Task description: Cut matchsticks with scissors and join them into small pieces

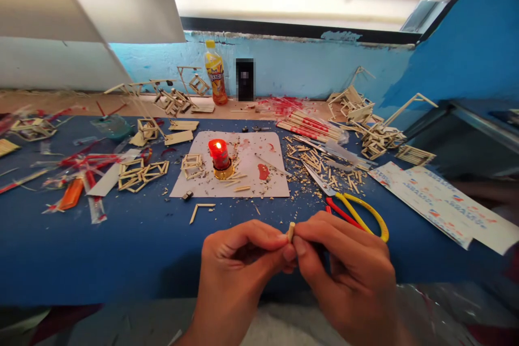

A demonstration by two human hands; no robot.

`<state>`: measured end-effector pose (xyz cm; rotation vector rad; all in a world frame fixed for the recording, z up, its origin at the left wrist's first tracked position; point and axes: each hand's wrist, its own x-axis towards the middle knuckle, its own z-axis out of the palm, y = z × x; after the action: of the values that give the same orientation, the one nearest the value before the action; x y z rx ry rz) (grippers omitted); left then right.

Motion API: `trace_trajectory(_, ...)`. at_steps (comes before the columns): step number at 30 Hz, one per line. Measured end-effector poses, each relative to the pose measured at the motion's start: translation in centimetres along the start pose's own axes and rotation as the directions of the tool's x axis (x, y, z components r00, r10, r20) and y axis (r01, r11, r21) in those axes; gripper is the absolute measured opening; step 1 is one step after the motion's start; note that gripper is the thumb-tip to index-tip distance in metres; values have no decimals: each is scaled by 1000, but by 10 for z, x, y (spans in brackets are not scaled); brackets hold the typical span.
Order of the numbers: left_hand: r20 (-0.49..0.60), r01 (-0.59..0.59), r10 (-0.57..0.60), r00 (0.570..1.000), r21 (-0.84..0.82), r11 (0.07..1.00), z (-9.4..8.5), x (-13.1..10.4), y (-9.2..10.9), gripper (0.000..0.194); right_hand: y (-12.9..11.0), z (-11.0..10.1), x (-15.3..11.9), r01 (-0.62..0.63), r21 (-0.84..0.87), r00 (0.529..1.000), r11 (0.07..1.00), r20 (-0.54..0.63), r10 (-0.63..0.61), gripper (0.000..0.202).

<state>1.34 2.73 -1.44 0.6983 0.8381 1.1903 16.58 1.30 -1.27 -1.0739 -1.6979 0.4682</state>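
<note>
Between the fingertips of my left hand [243,259] and my right hand [344,265] is a short piece of wooden stick [291,232], held upright and pinched from both sides. Just beyond my hands, a pair of scissors [357,211] with yellow and red handles lies on the blue table. A lit red candle [219,155] in a gold-coloured holder stands on a white sheet of paper [190,186]. Two sticks joined in an L shape [198,210] lie in front of the paper. Small cut stick pieces [320,165] are scattered to its right.
Stick frames [144,175] lie to the left, with more stick models [365,119] at the back right. A drink bottle [215,75] stands by the wall. Bundled sticks [310,127] lie behind the scraps, and printed cards [441,205] lie at the right.
</note>
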Motion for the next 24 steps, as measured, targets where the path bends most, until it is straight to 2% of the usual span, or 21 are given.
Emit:
trace_trajectory(3, 16, 15, -15, 1000, -14, 1000, 1, -2, 1, 23, 0, 1, -3, -27, 9, 999, 1000, -23, 27, 20)
trace_trajectory(5, 32, 85, -83, 996, -62, 994, -1, -2, 0, 26, 1, 3, -3, -68, 33, 997, 997, -26, 69, 20)
trace_trajectory(8, 139, 201, -179, 974, -165, 966, -5, -1, -4, 23, 1, 5, 0, -113, 66, 992, 991, -55, 117, 20)
trace_trajectory(11, 245, 273, -219, 944, -214, 938, -9, -1, -4, 15, 3, 4, 3, -157, 96, 979, 983, -116, 167, 21)
trace_trajectory(14, 213, 271, -224, 951, -227, 936, -11, -2, 0, 15, 6, 0, 4, -207, 145, 966, 968, -128, 226, 21)
trace_trajectory(18, 201, 249, -208, 957, -208, 946, -13, -4, 2, 16, 8, -3, 4, -253, 203, 960, 946, -65, 271, 17)
trace_trajectory(21, 188, 228, -193, 963, -187, 956, -15, -4, -1, 15, 4, -2, 4, -246, 203, 968, 948, -5, 252, 10)
trace_trajectory(24, 165, 203, -176, 970, -159, 966, -15, -3, -3, 13, -1, -1, 3, -206, 150, 978, 967, 15, 206, 15)
